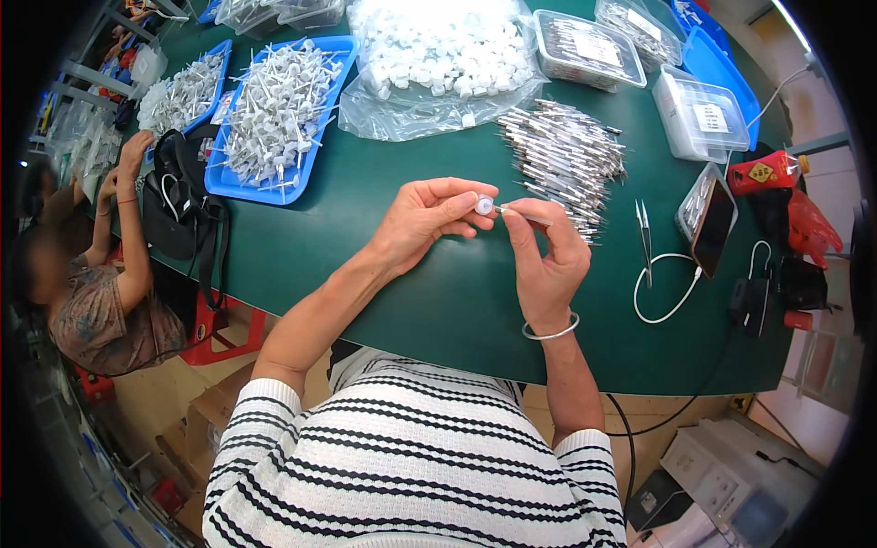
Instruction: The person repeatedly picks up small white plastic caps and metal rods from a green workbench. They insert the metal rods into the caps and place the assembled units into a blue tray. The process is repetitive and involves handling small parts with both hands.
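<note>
Between thumb and fingers, my left hand [427, 217] pinches a small round white plastic cap [484, 205]. My right hand [546, 251] is closed on a thin metal rod, its tip meeting the cap; most of the rod is hidden by my fingers. Just beyond my right hand lies a pile of slim metal rods [566, 155]. Past my left hand, a blue tray [260, 192] holds many white caps with rods in them [279, 110]. Loose white caps [448, 55] are heaped on a clear plastic bag [393, 114] at the far middle.
Tweezers [645, 242], a white cable [639, 306] and a phone [715, 228] on a clear box lie to the right. Clear tubs [589, 50] stand far right. A black bag [174, 210] sits at the left edge, near another person [100, 283].
</note>
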Demonstrator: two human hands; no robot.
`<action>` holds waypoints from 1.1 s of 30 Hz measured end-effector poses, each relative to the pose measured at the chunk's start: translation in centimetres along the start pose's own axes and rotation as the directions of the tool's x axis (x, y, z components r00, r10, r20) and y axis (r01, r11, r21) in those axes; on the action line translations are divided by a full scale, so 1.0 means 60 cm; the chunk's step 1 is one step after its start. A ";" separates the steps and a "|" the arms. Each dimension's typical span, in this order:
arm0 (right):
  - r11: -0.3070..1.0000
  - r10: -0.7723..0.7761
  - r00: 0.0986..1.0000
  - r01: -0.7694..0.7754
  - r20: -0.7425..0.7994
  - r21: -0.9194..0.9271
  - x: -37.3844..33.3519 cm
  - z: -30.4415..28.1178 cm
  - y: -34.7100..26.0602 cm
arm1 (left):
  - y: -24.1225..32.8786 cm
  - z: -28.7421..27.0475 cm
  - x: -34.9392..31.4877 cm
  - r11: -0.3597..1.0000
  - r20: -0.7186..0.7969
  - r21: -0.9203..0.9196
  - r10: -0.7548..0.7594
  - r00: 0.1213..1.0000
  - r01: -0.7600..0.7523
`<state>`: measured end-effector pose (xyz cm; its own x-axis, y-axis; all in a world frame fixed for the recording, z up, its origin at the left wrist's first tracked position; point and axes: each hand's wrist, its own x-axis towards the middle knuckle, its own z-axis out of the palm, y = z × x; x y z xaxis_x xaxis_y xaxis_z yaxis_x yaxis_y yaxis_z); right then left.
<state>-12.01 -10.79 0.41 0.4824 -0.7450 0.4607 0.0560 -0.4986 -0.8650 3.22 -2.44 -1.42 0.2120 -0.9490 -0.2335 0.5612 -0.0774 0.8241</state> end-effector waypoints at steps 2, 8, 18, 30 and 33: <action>1.000 -0.010 1.000 0.010 -0.001 -0.009 0.000 0.000 0.000 | 0.001 0.001 -0.001 1.000 -0.004 0.008 0.002 1.000 -0.002; 1.000 -0.010 1.000 0.009 -0.016 -0.001 -0.002 0.002 0.005 | 0.001 0.001 -0.002 1.000 0.003 -0.015 -0.014 1.000 0.014; 1.000 -0.016 0.999 0.017 -0.031 0.024 -0.003 0.003 0.006 | 0.002 0.000 -0.001 0.996 0.035 -0.075 -0.047 0.998 0.049; 1.000 -0.019 0.999 0.020 -0.028 0.007 -0.003 0.002 0.004 | 0.001 -0.002 -0.001 0.995 0.044 -0.088 -0.046 0.998 0.049; 1.000 -0.011 0.999 0.011 -0.031 0.018 -0.004 0.002 0.002 | 0.000 -0.003 -0.001 0.992 0.052 -0.111 -0.060 0.997 0.066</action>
<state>-12.02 -10.65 0.18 0.4548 -0.7529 0.4756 0.0773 -0.4987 -0.8633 3.36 -2.35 -1.49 0.1360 -0.9571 -0.2559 0.6595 -0.1052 0.7443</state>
